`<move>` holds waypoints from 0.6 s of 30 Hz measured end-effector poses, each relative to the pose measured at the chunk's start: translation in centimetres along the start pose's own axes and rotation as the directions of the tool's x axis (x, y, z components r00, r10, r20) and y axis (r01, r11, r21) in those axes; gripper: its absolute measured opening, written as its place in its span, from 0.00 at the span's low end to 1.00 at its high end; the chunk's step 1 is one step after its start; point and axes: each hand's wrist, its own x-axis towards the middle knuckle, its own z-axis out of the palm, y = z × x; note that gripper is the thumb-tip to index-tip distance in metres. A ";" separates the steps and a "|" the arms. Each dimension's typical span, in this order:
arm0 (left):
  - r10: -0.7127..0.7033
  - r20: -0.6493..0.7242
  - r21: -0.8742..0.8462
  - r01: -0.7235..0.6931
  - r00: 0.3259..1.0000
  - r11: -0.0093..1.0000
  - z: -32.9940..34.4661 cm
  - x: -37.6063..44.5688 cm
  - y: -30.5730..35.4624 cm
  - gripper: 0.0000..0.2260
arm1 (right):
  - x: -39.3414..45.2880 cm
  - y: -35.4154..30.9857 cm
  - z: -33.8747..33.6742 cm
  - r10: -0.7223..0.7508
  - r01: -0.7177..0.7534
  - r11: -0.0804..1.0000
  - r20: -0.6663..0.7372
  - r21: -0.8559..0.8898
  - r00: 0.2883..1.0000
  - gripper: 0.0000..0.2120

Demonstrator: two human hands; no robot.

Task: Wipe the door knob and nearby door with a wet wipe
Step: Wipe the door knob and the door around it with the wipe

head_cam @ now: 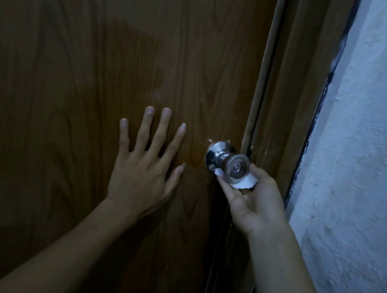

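A shiny metal door knob [231,162] sticks out of a dark brown wooden door [100,55] near its right edge. My right hand [251,201] cups the knob from below, palm up, and holds a small white wet wipe [241,183] against the knob's underside. My left hand [145,164] lies flat on the door just left of the knob, fingers spread and straight. A wet sheen shows on the wood above my left hand.
The brown door frame [295,86] runs down the right of the door. Beyond it stands a rough white plastered wall [377,150]. A dark gap separates frame and wall.
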 end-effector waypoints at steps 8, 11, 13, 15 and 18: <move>-0.003 0.000 -0.005 0.003 1.000 1.000 0.1 0.0 0.0 0.33 | 0.4 0.5 0.4 -0.267 0.282 0.896 0.092 -0.342 0.959 0.02; -0.003 0.004 0.003 0.003 1.000 1.000 0.2 0.0 0.0 0.33 | 0.7 0.2 0.1 -0.351 0.390 0.780 0.173 -0.489 0.920 0.05; -0.009 0.002 0.006 0.009 1.000 1.000 0.2 0.0 0.1 0.33 | 0.7 0.2 -0.1 -0.438 0.495 0.652 0.247 -0.575 0.864 0.06; -0.014 -0.006 0.005 0.014 1.000 1.000 0.2 0.0 0.2 0.33 | 0.5 -0.1 -0.3 -0.508 0.586 0.488 0.335 -0.647 0.793 0.07; -0.008 -0.008 0.003 0.008 1.000 1.000 0.3 -0.1 0.3 0.32 | 0.1 -1.2 -0.7 -0.558 0.613 0.424 0.341 -0.667 0.757 0.07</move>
